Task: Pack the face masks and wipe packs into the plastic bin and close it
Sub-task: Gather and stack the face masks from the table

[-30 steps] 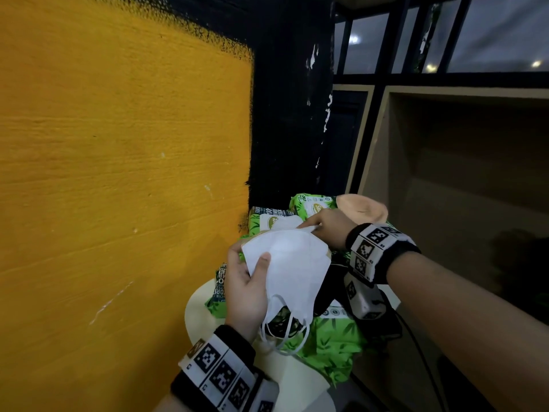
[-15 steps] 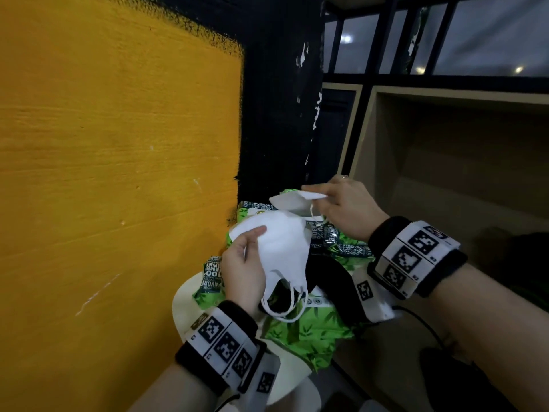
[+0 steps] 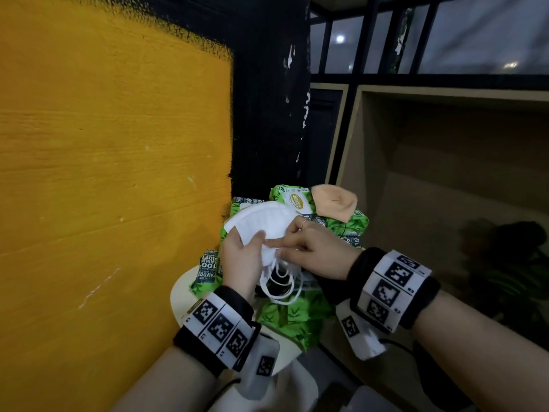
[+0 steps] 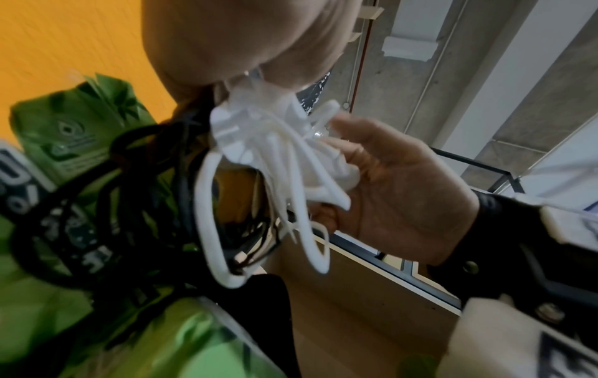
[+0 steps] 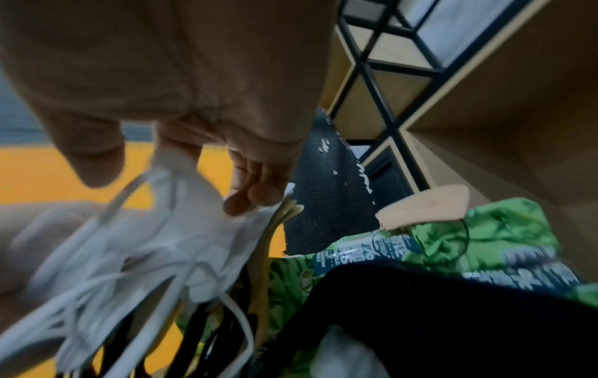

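Together, left hand (image 3: 242, 260) and right hand (image 3: 312, 248) gripping stacked white fabric face masks (image 3: 261, 226): light, floppy, best pinched across folded bodies, not loops.

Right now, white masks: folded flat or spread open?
Folded flat. The white masks sit stacked as flat half-shapes between the left hand and right hand, ear loops dangling below.

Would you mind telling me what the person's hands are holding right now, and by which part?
Both hands hold the stack of white face masks: the left hand grips its near left edge, the right hand pinches its right side above the dangling ear loops.
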### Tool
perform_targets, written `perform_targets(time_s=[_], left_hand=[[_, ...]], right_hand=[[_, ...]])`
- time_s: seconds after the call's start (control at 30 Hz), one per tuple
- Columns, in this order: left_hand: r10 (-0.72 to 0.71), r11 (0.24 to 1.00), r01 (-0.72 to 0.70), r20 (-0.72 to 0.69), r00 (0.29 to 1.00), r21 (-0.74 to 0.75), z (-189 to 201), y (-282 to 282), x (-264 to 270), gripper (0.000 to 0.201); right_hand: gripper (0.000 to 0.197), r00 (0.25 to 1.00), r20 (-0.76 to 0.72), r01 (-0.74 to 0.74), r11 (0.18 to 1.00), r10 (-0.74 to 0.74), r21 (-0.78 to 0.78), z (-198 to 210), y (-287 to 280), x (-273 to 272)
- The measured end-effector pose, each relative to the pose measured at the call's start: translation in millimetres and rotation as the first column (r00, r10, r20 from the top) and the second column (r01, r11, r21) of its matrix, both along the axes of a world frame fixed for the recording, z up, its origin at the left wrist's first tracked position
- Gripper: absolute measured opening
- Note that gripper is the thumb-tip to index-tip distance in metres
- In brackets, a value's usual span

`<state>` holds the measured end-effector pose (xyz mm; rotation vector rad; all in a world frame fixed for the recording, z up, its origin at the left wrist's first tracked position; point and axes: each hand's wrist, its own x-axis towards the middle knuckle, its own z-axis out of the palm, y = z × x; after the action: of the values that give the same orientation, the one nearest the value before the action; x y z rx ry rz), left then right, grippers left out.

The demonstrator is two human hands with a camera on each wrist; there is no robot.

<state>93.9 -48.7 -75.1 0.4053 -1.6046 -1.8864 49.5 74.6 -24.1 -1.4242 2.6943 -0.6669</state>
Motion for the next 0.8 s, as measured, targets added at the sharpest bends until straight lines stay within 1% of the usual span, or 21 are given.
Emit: perform_targets(time_s=[0.03, 0.07, 0.1, 0.13, 0.17, 0.2, 0.23, 0.27, 0.33, 0.4, 0.43, 0.47, 0.5, 0.57, 0.6, 0.63, 0.67, 0.7, 0.73, 0.77, 0.8], left_hand=[[-0.001, 1.000, 0.001, 0.015, 1.000, -0.003, -2, -1, 1, 0.053], [-0.017, 1.000, 0.017, 0.021, 1.000, 0.000, -3, -2, 2, 0.068], [-0.037, 0.999, 0.037, 0.008, 0.999, 0.013, -4, -3, 1, 0.068], [-0.054, 0.998, 0.054, -0.022, 0.998, 0.021, -3, -3, 2, 0.056], [-0.067, 0.998, 0.068, -0.060, 0.996, 0.015, -2, -4, 3, 0.042], [-0.076, 0.997, 0.076, -0.093, 0.993, -0.013, 1, -4, 5, 0.039], [-0.092, 0.995, 0.086, -0.118, 0.989, -0.059, 3, -3, 7, 0.046], [-0.118, 0.990, 0.104, -0.142, 0.983, -0.098, 4, -1, 9, 0.053], [-0.141, 0.986, 0.124, -0.165, 0.976, -0.111, 7, 1, 11, 0.065], [-0.157, 0.987, 0.160, -0.162, 0.974, 0.003, 5, 0, 10, 0.079], [-0.167, 0.980, 0.181, -0.159, 0.973, 0.079, 4, -2, 9, 0.080], [-0.181, 0.971, 0.201, -0.157, 0.971, 0.126, 4, -3, 10, 0.076], [-0.194, 0.969, 0.213, -0.144, 0.970, 0.127, 5, -3, 11, 0.066], [-0.208, 0.973, 0.216, -0.101, 0.973, 0.076, 6, -3, 13, 0.036], [-0.194, 0.979, 0.199, -0.082, 0.978, 0.053, 6, -4, 13, 0.023], [-0.174, 0.983, 0.178, -0.077, 0.982, 0.044, 6, -6, 13, 0.015], [-0.149, 0.987, 0.153, -0.078, 0.986, 0.045, 6, -9, 12, 0.013], [-0.122, 0.991, 0.127, -0.081, 0.989, 0.053, 6, -12, 11, 0.012], [-0.093, 0.993, 0.098, -0.085, 0.992, 0.058, 6, -16, 11, 0.013], [-0.073, 0.995, 0.079, -0.089, 0.993, 0.061, 6, -19, 10, 0.013], [-0.068, 0.995, 0.074, -0.098, 0.993, 0.061, 5, -22, 10, 0.008]], right_hand=[[0.033, 0.998, 0.054, 0.025, 0.997, -0.021, -0.074, 1, 2, 1], [0.033, 0.995, 0.084, 0.069, 0.984, -0.056, -0.163, 2, 4, 0], [0.034, 0.991, 0.080, 0.122, 0.965, -0.106, -0.231, 4, 6, -2], [0.038, 0.985, 0.063, 0.174, 0.950, -0.163, -0.258, 6, 8, -5], [0.046, 0.976, 0.055, 0.218, 0.943, -0.211, -0.252, 8, 10, -8], [0.053, 0.968, 0.071, 0.251, 0.941, -0.241, -0.226, 9, 11, -9], [0.058, 0.963, 0.113, 0.262, 0.942, -0.243, -0.209, 10, 11, -11], [0.060, 0.960, 0.182, 0.252, 0.942, -0.214, -0.223, 10, 11, -12], [0.055, 0.932, 0.346, 0.226, 0.916, -0.106, -0.331, 9, 11, -15], [0.045, 0.904, 0.426, 0.244, 0.873, -0.047, -0.422, 10, 11, -18], [0.039, 0.899, 0.438, 0.251, 0.855, -0.031, -0.455, 10, 12, -19], [0.034, 0.896, 0.444, 0.251, 0.839, -0.013, -0.482, 10, 12, -19], [0.031, 0.895, 0.447, 0.247, 0.829, 0.004, -0.502, 9, 12, -20], [0.028, 0.888, 0.459, 0.255, 0.817, 0.014, -0.517, 7, 10, -22], [0.028, 0.884, 0.468, 0.280, 0.810, -0.008, -0.515, 5, 10, -24], [0.028, 0.882, 0.467, 0.319, 0.804, -0.058, -0.503, 3, 11, -27], [0.029, 0.885, 0.445, 0.363, 0.806, -0.140, -0.468, 1, 13, -32], [0.031, 0.886, 0.396, 0.404, 0.824, -0.243, -0.397, -1, 18, -39], [0.033, 0.882, 0.324, 0.436, 0.855, -0.344, -0.281, -3, 24, -45], [0.038, 0.871, 0.252, 0.461, 0.879, -0.421, -0.125, -5, 30, -49], [0.044, 0.858, 0.202, 0.474, 0.880, -0.472, 0.042, -8, 36, -52]])
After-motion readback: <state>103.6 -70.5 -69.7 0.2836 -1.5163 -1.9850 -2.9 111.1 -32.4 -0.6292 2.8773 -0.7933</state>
